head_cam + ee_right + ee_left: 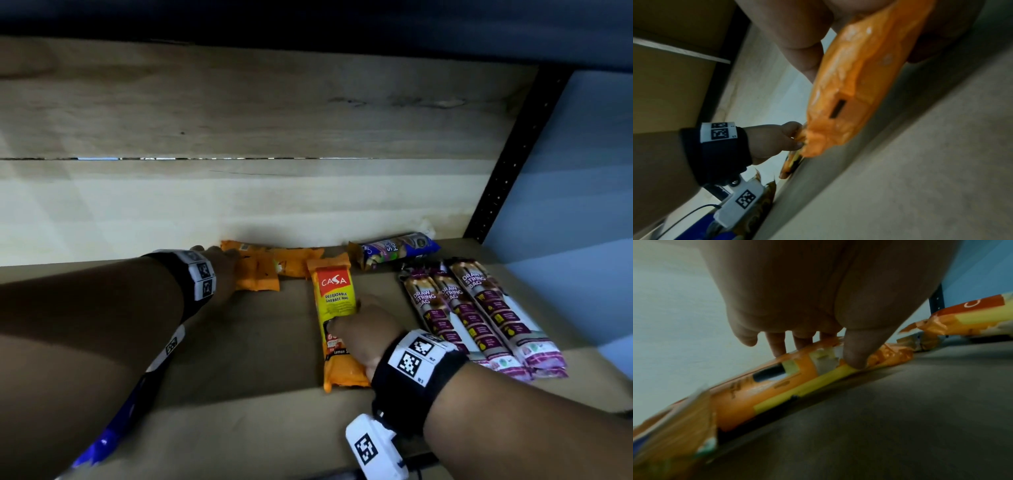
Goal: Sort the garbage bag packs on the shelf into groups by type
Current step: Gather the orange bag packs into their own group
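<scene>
An orange and yellow Casa garbage bag pack lies lengthwise on the shelf, and my right hand grips its lower half. In the right wrist view this pack sits between thumb and fingers, with its end off the board. At the back wall my left hand pinches another orange pack, thumb in front and fingers behind the pack. More orange packs lie beside it. Three purple draw string bag packs lie side by side at the right. A blue and purple pack rests at the back.
The brown shelf board runs to a pale wooden back panel. A black perforated upright stands at the right end, with a blue wall beyond. A blue pack lies under my left forearm at the front edge.
</scene>
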